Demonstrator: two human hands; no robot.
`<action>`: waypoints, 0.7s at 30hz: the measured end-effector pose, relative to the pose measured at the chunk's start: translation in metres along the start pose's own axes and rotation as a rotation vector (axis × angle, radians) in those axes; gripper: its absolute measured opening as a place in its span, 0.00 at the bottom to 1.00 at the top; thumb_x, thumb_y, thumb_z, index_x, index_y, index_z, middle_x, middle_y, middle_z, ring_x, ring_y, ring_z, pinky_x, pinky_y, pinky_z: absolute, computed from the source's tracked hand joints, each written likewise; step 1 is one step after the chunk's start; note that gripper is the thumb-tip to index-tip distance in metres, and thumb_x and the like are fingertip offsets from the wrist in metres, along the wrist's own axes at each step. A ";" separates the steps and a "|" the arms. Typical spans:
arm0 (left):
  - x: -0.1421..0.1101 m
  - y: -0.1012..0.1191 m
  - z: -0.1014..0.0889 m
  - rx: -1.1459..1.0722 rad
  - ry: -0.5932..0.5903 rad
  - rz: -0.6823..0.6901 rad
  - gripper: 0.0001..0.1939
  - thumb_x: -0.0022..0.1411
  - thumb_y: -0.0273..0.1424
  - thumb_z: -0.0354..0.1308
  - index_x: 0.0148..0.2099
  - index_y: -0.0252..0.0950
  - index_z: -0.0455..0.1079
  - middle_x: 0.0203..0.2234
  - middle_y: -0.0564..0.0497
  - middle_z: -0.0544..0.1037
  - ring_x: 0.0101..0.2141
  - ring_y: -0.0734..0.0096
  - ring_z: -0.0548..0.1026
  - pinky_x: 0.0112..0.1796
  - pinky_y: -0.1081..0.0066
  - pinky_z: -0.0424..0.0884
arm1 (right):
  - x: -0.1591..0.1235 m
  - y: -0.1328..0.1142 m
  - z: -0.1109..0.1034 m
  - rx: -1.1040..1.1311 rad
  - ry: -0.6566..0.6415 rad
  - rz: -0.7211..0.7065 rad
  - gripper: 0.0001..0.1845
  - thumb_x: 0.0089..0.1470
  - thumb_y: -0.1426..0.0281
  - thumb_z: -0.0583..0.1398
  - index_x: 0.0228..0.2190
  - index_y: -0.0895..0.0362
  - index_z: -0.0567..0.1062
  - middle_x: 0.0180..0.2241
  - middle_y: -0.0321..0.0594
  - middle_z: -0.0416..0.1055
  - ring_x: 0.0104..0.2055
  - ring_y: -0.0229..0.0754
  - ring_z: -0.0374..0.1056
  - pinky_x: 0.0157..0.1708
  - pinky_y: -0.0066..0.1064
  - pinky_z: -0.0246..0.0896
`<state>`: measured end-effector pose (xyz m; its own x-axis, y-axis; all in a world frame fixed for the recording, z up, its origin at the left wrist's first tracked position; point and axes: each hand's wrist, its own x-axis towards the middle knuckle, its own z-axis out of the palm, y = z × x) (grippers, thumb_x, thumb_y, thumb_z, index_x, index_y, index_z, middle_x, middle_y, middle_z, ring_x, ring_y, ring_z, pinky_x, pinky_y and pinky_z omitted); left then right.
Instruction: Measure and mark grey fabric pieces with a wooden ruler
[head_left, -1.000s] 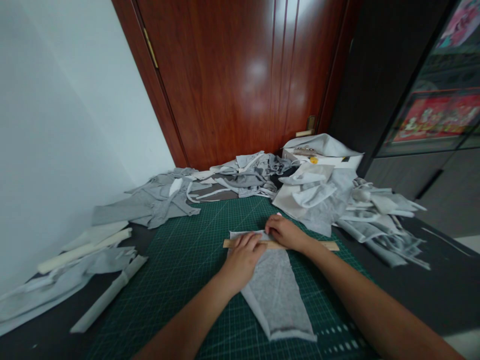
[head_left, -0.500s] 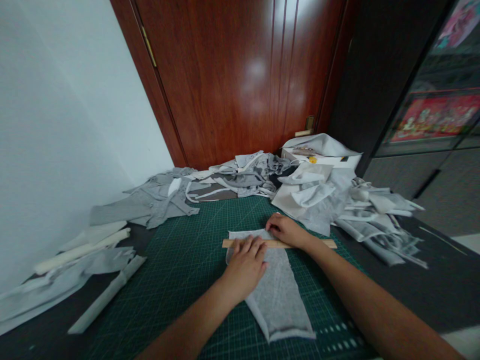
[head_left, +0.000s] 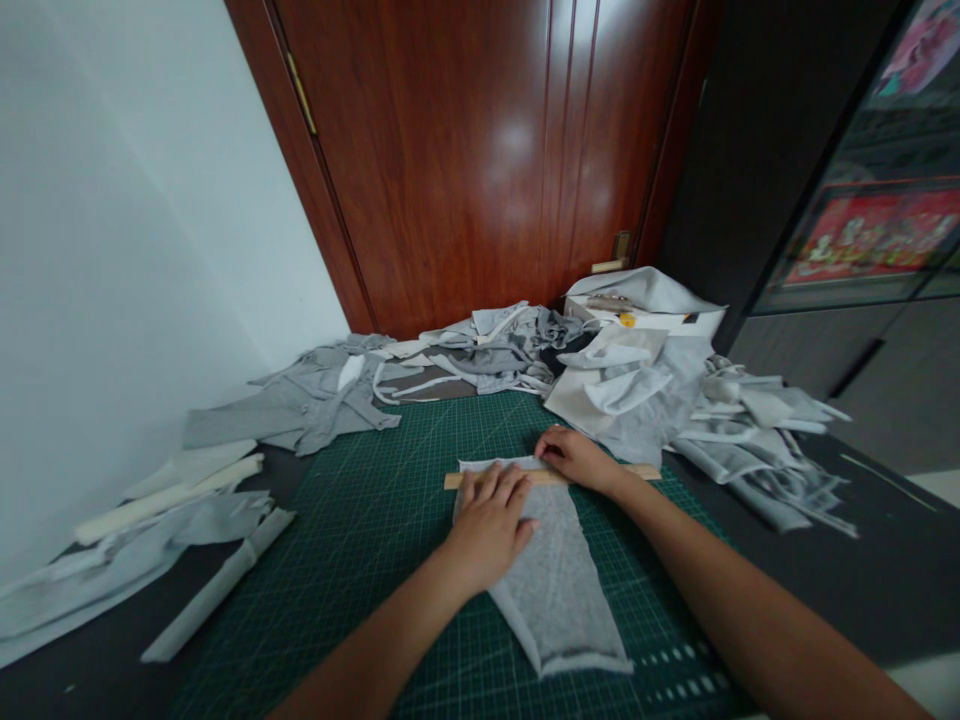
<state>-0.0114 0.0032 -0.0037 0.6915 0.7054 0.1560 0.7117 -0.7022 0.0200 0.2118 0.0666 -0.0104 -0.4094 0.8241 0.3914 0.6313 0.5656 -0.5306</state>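
Topping white box [head_left: 660, 322]: grey cloth [head_left: 652, 288]

Wooden strip [head_left: 551, 478] — partly hidden under left hand [head_left: 486, 530].

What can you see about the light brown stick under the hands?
The stick is long, straight, thin and light brown, and looks like wood. It lies flat across the top part of the gray cloth, with both ends sticking out over the green mat. The left hand has its fingers on it, and the right hand hides another bit. Any marks are too small to tell.
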 end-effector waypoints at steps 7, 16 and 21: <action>0.003 -0.002 -0.003 -0.036 -0.016 -0.039 0.28 0.69 0.46 0.37 0.66 0.42 0.50 0.65 0.49 0.53 0.64 0.53 0.45 0.60 0.44 0.42 | 0.001 -0.004 -0.003 0.003 0.001 0.018 0.12 0.48 0.82 0.55 0.29 0.58 0.75 0.31 0.40 0.72 0.36 0.41 0.66 0.41 0.31 0.59; 0.004 -0.002 -0.014 -0.038 -0.092 -0.089 0.28 0.66 0.47 0.43 0.65 0.45 0.52 0.65 0.48 0.53 0.64 0.46 0.46 0.59 0.40 0.40 | 0.001 -0.003 -0.008 0.024 0.019 0.033 0.11 0.50 0.80 0.54 0.30 0.57 0.75 0.31 0.39 0.73 0.36 0.39 0.68 0.40 0.30 0.61; 0.004 -0.003 -0.014 -0.040 -0.099 -0.090 0.29 0.66 0.47 0.44 0.66 0.44 0.51 0.65 0.48 0.52 0.64 0.45 0.46 0.59 0.40 0.40 | -0.002 0.009 -0.024 -0.097 0.162 0.141 0.13 0.51 0.80 0.53 0.32 0.57 0.76 0.33 0.41 0.74 0.38 0.40 0.69 0.41 0.30 0.61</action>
<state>-0.0122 0.0069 0.0107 0.6356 0.7702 0.0539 0.7671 -0.6378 0.0690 0.2344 0.0696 0.0021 -0.2066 0.8749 0.4380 0.7383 0.4332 -0.5170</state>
